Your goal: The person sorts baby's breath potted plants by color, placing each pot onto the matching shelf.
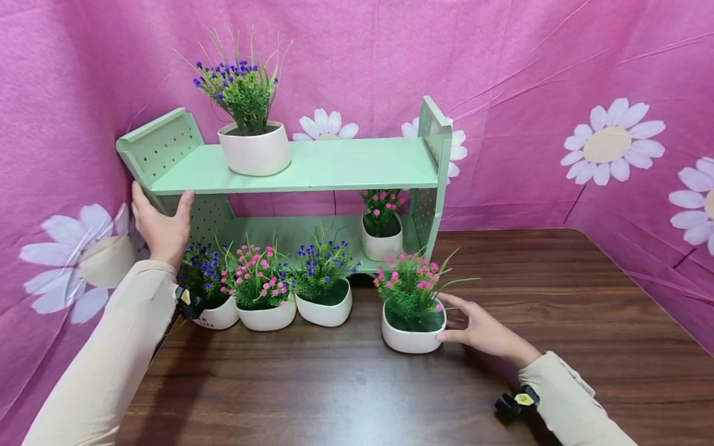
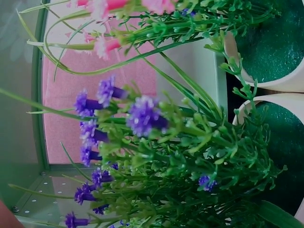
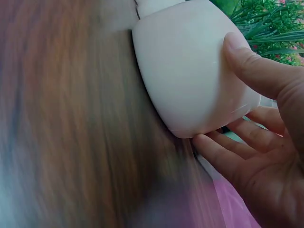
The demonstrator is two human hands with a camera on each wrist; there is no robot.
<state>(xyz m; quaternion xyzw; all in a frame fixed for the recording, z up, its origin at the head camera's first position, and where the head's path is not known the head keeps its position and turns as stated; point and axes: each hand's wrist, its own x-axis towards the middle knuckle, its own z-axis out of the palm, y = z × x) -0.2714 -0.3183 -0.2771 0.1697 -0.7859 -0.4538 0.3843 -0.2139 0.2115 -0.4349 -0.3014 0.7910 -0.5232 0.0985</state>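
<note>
At the left end of a mint-green two-tier shelf (image 1: 346, 162), my left hand (image 1: 163, 223) grips the side panel, thumb by the front edge and fingers on the outer side. My right hand (image 1: 482, 328) holds a potted artificial plant (image 1: 414, 341) with pink flowers by its right side. In the right wrist view the thumb (image 3: 256, 66) presses the white pot (image 3: 190, 71), and fingertips touch near its base. Whether the pot is lifted I cannot tell. Purple flowers (image 2: 145, 116) fill the left wrist view, which shows almost none of the left hand.
A purple-flowered plant (image 1: 256, 152) stands on the upper tier, and a pink-flowered plant (image 1: 382, 238) on the lower tier's right. Along the shelf's front, on the wooden table (image 1: 312, 396), stand two purple-flowered plants (image 1: 325, 306) with a pink-flowered one (image 1: 266, 314) between them. Pink cloth (image 1: 519, 56) hangs behind.
</note>
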